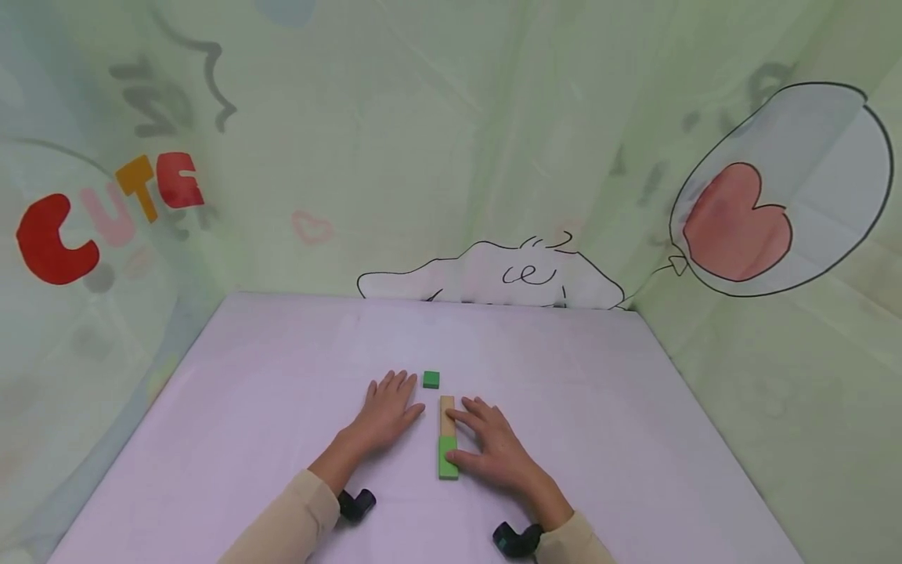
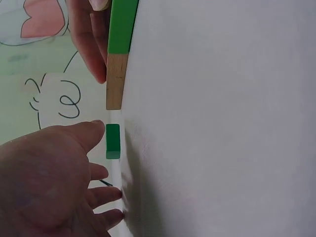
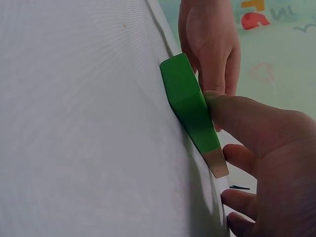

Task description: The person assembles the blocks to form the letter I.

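Observation:
A light green block (image 1: 448,468) and a bare-wood block (image 1: 447,404) lie end to end in a straight line on the table. My right hand (image 1: 496,446) is beside this line, thumb at the green block and index finger at the wooden one. In the right wrist view the thumb touches the edge of the green block (image 3: 185,94), and the other fingers are spread past it. My left hand (image 1: 384,415) rests flat on the cloth, fingers extended, left of the blocks. Just beyond its fingertips sits a small dark green block (image 1: 431,380), apart from the line.
A pale lilac cloth (image 1: 247,407) covers the table. Printed curtains (image 1: 423,157) with letters, a balloon and line drawings hang around its back and sides. Black wrist devices (image 1: 517,540) sit near both beige sleeves (image 1: 289,521).

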Demonstrator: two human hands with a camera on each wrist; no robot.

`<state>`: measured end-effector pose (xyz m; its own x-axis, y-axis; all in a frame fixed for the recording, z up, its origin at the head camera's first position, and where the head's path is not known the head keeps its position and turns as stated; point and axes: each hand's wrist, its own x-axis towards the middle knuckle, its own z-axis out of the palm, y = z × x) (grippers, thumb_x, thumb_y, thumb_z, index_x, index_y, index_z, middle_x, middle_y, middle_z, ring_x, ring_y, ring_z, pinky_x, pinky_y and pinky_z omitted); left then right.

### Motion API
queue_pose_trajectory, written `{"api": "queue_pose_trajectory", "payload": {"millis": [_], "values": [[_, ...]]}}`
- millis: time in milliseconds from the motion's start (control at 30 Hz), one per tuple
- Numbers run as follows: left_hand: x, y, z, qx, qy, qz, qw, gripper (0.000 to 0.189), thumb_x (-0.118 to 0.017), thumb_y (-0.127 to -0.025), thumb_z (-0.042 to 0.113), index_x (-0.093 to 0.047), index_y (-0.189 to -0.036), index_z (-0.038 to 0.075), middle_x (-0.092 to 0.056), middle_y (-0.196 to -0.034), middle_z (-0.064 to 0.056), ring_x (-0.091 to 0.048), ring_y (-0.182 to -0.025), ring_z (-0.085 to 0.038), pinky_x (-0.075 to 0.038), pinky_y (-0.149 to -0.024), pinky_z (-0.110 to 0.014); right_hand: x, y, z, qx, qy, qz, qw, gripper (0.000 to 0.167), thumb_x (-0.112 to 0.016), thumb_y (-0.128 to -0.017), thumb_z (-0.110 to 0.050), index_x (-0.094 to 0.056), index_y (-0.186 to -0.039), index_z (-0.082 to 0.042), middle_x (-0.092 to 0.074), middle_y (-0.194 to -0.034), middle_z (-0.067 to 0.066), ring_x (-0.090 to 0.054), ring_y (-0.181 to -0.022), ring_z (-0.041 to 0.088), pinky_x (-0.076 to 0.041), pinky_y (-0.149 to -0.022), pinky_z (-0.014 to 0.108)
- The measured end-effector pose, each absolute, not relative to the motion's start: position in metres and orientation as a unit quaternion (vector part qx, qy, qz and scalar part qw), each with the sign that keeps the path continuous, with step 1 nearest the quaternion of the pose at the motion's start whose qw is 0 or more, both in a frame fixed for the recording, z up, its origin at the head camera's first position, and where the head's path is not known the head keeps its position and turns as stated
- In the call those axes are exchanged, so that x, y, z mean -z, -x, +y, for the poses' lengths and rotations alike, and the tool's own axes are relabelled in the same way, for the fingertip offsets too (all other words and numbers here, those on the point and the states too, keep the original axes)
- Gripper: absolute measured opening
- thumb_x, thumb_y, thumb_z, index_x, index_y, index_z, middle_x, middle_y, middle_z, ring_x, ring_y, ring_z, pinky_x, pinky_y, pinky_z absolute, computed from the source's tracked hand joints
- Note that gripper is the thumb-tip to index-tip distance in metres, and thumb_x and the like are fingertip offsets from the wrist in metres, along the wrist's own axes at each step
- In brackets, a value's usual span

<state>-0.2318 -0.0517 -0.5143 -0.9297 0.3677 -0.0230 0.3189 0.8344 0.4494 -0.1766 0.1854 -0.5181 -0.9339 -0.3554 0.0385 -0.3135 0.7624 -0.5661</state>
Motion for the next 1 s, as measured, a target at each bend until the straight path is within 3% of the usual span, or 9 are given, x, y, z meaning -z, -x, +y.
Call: {"api": "queue_pose_trajectory", "payload": {"millis": [1000], "values": [[0.52,0.264,-0.043,-0.287,-0.19,0.939,0.025,0.051,-0.055,-0.107,0.027,-0.049,-0.151,0.002,-0.046,-0.159,-0.019,-0.036,-0.153,-0.037,-0.022,-0.127,-0.058,0.518,0.174,0.185,0.288,0.177,0.94,0.037,0.067,-0.073,-0.089,-0.05,-0.057,-0.148,-0.023,-0.042,-0.163,0.012,-0.027,-0.157,0.038,-0.016,-0.127,0.062]]}}
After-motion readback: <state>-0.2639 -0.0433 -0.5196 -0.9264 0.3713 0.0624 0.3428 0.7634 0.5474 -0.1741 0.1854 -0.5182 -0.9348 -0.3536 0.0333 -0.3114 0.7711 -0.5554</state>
